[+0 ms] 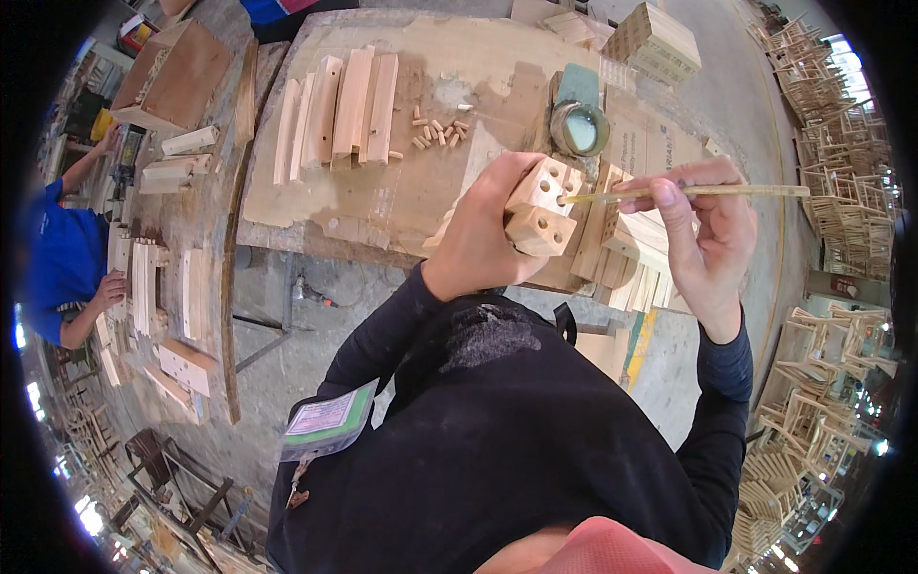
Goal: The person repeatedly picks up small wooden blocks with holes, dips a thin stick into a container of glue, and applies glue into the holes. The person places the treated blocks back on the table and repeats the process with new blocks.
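Observation:
My left hand (478,234) is wrapped round a bundle of pale wooden blocks (537,230), their drilled end faces turned up. Several round holes show in those ends. Between the fingertips and thumb of my right hand (712,234) is a thin wooden stick (755,190), held nearly level. Its tip meets one of the holes at the right side of the bundle. Just beyond the blocks stands a round pot (601,145) with white liquid in it. Short wooden dowels (440,132) lie in a loose pile to the left of the pot.
Long wooden pieces (352,105) lie side by side at the table's left. More wooden pieces (636,239) are stacked under my right hand. A large wooden block stack (652,43) stands at the back right. At another bench on the left, a person in blue (67,249) handles wooden parts.

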{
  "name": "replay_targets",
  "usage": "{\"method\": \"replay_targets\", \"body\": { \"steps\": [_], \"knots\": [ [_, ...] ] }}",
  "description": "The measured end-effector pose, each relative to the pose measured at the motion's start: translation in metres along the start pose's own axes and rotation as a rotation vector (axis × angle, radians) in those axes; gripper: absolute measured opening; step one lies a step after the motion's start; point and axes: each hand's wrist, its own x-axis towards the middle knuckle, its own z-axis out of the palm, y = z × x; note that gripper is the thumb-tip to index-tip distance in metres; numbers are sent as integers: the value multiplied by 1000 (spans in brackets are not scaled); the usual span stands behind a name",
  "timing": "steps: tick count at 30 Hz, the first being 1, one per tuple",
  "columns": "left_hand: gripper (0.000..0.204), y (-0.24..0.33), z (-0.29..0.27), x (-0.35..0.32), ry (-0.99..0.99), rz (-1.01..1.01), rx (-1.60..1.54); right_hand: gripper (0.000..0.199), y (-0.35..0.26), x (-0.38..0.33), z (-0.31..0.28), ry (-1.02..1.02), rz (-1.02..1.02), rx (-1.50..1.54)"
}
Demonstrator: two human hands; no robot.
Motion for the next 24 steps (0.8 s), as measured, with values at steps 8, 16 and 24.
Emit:
{"method": "replay_targets", "body": {
  "steps": [8, 16, 24],
  "knots": [
    [67, -2, 2, -2, 18, 5, -8, 7, -3, 3, -1, -5, 53, 140],
    [69, -3, 1, -2, 15, 4, -4, 8, -7, 3, -4, 11, 73, 117],
    [71, -4, 0, 1, 13, 60, 56, 10, -12, 8, -13, 22, 18, 97]
  ]
}}
